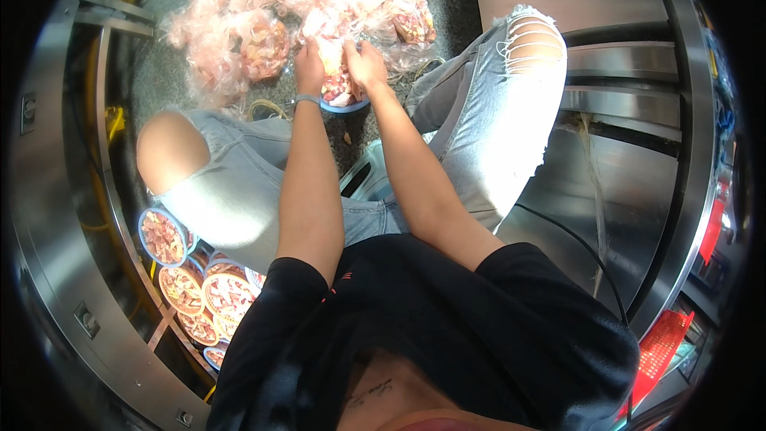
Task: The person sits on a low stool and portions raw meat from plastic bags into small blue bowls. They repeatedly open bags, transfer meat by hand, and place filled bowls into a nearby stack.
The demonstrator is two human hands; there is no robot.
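Between my knees, a blue-rimmed round basket (345, 108) of raw meat pieces (336, 82) stands on the dark floor. My left hand (309, 69) is at the basket's left side, a grey band on its wrist. My right hand (366, 66) lies at the right side, fingers pointing away from me. Both hands touch a clear plastic bag (326, 30) that lies at the far side of the meat; glare hides how the fingers hold it. Beyond them spreads a large heap of clear plastic bags (215, 60), several with meat inside.
Several round plastic baskets of meat pieces (230, 296) are stacked at my left. A pale plastic stool (371, 173) shows beneath me. Stainless steel cabinets (622, 179) flank both sides. A black cable (574, 236) runs at the right, near a red plastic basket (661, 350).
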